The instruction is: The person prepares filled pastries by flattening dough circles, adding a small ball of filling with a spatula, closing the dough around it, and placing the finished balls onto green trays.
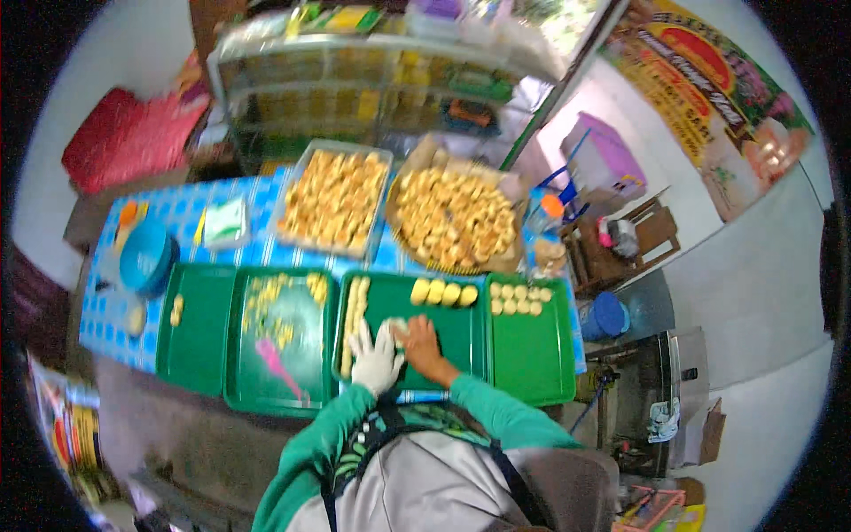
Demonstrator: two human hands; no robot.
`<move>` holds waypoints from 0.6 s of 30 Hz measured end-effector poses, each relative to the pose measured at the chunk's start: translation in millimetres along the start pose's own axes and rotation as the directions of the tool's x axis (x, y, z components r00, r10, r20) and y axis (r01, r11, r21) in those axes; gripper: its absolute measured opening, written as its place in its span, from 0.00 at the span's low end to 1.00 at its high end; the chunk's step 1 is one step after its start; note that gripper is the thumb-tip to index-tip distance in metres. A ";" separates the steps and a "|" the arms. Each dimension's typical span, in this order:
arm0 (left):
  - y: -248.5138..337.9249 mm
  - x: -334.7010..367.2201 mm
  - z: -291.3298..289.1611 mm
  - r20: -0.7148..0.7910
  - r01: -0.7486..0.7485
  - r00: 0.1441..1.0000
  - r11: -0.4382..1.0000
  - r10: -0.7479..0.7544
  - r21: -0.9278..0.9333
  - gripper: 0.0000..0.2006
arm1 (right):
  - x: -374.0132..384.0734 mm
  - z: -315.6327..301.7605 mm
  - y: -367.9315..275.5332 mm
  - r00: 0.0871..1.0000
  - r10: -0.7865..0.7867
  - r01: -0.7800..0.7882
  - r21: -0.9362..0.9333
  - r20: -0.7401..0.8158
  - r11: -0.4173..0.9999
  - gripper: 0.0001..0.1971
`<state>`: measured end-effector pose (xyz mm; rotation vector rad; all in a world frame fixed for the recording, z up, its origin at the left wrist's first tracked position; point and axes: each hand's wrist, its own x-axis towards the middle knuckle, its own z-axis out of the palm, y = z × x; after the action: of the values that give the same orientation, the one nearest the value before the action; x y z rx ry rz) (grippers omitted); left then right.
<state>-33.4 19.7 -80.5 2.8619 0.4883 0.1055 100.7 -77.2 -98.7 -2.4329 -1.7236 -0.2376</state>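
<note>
A dark green tray (456,341) lies in front of me. My left hand (376,362), in a white glove, rests on it with fingers spread, close to a long strip of pale dough pieces (356,306) along the tray's left side. My right hand (420,344), bare, lies flat with fingers stretched out and pressed against a pale lump of dough (396,328). That lump sits between the two hands and is partly covered by them. At the tray's far edge stand several thick yellow dough rolls (442,293) in a row.
On the right, a lighter green tray (532,355) holds small round dough pieces (519,299). Leftward, another tray (235,381) has yellow scraps and a pink spatula (278,365). Behind are baked pieces in a plastic box (332,199) and basket (454,217). A blue bowl (147,255) stands far left.
</note>
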 end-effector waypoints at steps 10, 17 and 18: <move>-0.8 9.7 0.0 -0.012 -0.039 0.999 0.998 0.040 0.055 0.35 | 5.3 -15.2 10.4 0.995 -0.027 0.037 0.102 -0.098 0.994 0.30; -0.8 5.3 -15.4 0.033 0.034 0.999 0.999 -0.033 -0.035 0.34 | 16.0 -21.5 6.4 0.996 -0.089 0.089 0.083 -0.005 0.993 0.28; -1.3 7.2 -14.4 0.020 0.027 0.999 0.999 -0.027 -0.019 0.34 | 15.7 -21.2 8.4 0.987 -0.134 0.136 0.021 -0.093 0.990 0.30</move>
<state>-28.6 26.5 -66.7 2.8333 0.5189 0.0764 112.8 -70.1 -74.9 -2.2513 -1.8411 -0.3333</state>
